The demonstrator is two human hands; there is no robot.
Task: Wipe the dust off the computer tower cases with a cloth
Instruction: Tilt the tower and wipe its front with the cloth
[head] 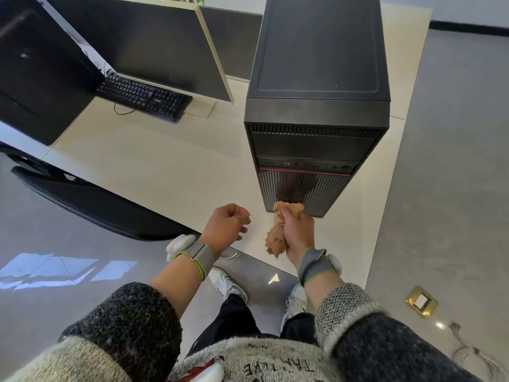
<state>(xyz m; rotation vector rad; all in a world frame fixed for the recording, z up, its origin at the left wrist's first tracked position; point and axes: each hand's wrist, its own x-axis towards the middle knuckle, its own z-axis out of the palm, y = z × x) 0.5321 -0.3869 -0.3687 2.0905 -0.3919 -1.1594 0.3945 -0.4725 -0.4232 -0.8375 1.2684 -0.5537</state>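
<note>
The black computer tower stood upright near the right edge of the pale desk, its front facing me, and I saw the tan cloth bunched against the bottom of that ribbed front panel. My right hand had its fingers wrapped tightly round the cloth, with a tail hanging below the fist. My left hand hovered just beside it over the desk, fingers loosely curled and holding nothing, and farther left a black keyboard lay by a dark divider panel.
</note>
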